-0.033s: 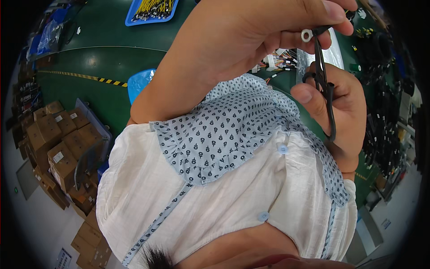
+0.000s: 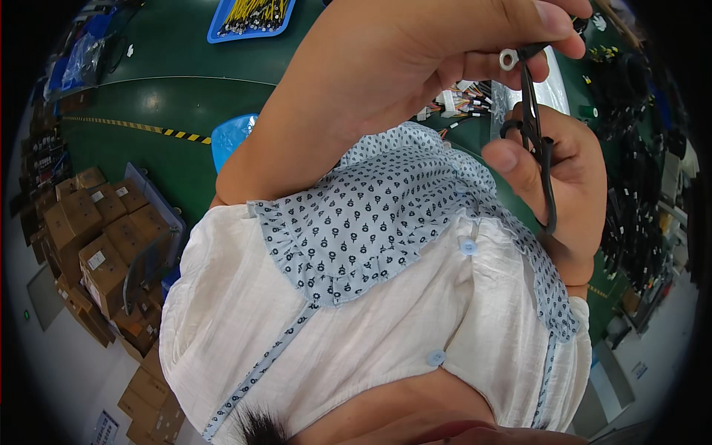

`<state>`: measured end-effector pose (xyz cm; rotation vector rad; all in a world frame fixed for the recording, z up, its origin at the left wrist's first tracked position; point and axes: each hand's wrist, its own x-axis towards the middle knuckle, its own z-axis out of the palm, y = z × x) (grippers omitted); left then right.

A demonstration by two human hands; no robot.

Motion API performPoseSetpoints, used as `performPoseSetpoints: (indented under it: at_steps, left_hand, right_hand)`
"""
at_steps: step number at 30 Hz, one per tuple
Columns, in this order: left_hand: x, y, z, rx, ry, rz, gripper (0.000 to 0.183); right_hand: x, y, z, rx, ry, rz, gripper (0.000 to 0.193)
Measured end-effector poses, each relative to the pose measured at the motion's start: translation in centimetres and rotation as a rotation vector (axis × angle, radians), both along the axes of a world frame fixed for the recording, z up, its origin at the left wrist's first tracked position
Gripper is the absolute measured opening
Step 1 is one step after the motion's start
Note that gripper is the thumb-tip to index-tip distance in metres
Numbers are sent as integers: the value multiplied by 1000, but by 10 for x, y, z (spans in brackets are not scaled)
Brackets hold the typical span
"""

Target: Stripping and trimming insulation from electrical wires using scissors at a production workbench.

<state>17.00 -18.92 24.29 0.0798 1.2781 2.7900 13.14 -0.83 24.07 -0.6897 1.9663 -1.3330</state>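
Observation:
My left hand reaches across to the upper right, its fingers closed on a dark cable end with a silver ring terminal. Just below it, my right hand grips black-handled scissors. Thumb and fingers are at the scissor handles, and the blades point up to the dark part beside the ring terminal. Whether the blades touch it I cannot tell. Part of the cable is hidden behind my left fingers.
A blue tray of yellow-and-black leads lies on the green table. Connectors with coloured wires and a clear plastic bag lie beyond my hands. Dark cables crowd the right; cardboard boxes are stacked at left.

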Motion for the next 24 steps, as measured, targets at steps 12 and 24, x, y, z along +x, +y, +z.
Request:
performPoseSetpoints:
  at_steps: [12,24]
  left_hand:
    - [2,2,1,3,-14,12,46]
    - [1,2,-1,33,6,-5,47]
  right_hand:
    - [0,-2,2,-2,-92,64,41]
    - [4,-1,-1,-39,-31,2,43]
